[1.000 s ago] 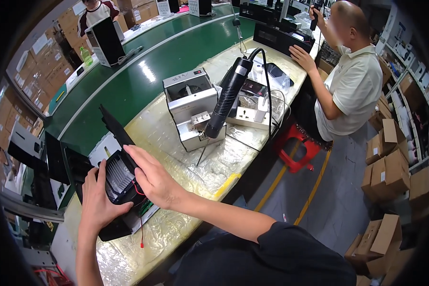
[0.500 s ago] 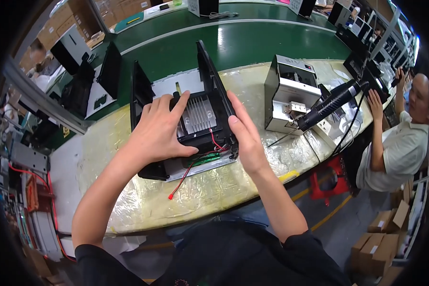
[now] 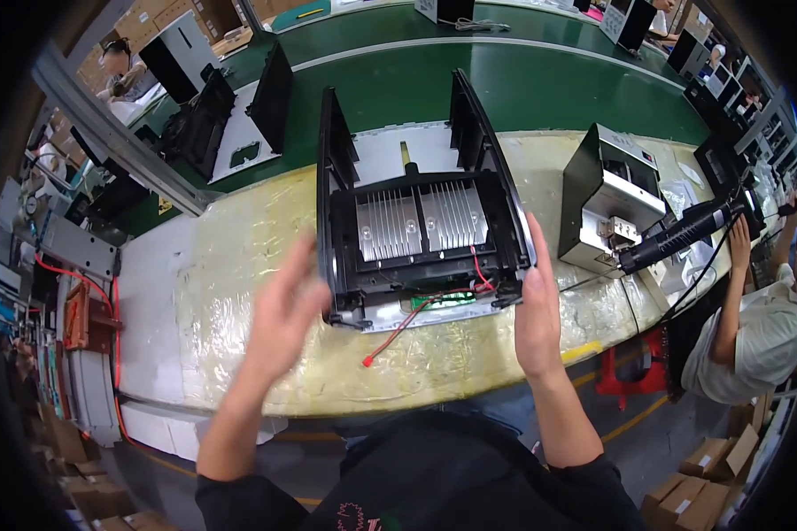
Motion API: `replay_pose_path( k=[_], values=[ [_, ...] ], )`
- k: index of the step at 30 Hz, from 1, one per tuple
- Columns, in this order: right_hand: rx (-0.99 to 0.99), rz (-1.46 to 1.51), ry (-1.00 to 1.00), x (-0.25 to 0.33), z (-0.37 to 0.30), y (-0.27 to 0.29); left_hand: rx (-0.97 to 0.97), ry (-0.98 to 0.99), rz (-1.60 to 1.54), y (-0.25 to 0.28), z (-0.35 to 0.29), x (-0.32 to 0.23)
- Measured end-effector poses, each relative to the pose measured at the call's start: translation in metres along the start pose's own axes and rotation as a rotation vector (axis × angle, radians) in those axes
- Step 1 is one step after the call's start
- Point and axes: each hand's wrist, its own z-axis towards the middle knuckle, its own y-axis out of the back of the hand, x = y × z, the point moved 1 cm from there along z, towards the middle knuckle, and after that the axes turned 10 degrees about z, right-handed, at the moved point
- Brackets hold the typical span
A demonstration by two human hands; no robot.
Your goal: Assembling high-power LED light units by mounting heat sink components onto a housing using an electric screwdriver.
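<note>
Yellowish film (image 3: 226, 292) covers the desk (image 3: 456, 367) I look down on, where the open black casing (image 3: 416, 268) rests between my left hand (image 3: 285, 323) and right hand (image 3: 537, 323), reaching beyond them, its long walls running away from me. Nearer is the right, laid straight along the right wall (image 3: 493, 164), while the blurred left, fingers spread, stands beside the left wall (image 3: 330, 159), contact unclear; neither grip is closed around anything. Inside sit ridged silver fins (image 3: 387, 228), with a small red plug (image 3: 368, 361) on the near side.
</note>
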Motion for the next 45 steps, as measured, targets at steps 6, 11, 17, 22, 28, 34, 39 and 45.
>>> replay_pose_path(
  k=[6, 11, 17, 22, 28, 34, 39, 45],
  values=[
    [-0.175, -0.064, 0.030, -0.031, 0.010, 0.001, 0.167, -0.036, -0.178, -0.036, 0.007, 0.025],
    [-0.237, -0.162, 0.123, -0.004, 0.084, -0.012, -0.160, -0.262, 0.104, -0.041, 0.176, 0.036],
    [-0.099, -0.314, 0.234, -0.042, 0.062, -0.013, -1.036, -0.227, 0.498, 0.030, 0.227, 0.129],
    [-0.135, -0.375, 0.120, -0.059, 0.056, -0.016, -0.658, -0.135, 0.432, 0.025, 0.254, 0.179],
    [-0.090, -0.392, 0.132, -0.059, 0.061, -0.039, -0.615, -0.135, 0.554, 0.044, 0.217, 0.102],
    [-0.087, 0.040, -0.143, -0.069, 0.060, -0.027, -0.120, -0.295, 0.570, -0.013, 0.063, -0.027],
    [0.033, 0.150, -0.191, -0.055, 0.064, -0.030, -0.377, -0.383, 0.548, 0.053, 0.046, -0.035],
    [0.265, 0.203, -0.182, -0.083, 0.060, -0.069, -0.315, -0.061, -0.341, 0.103, 0.093, 0.181]
  ],
)
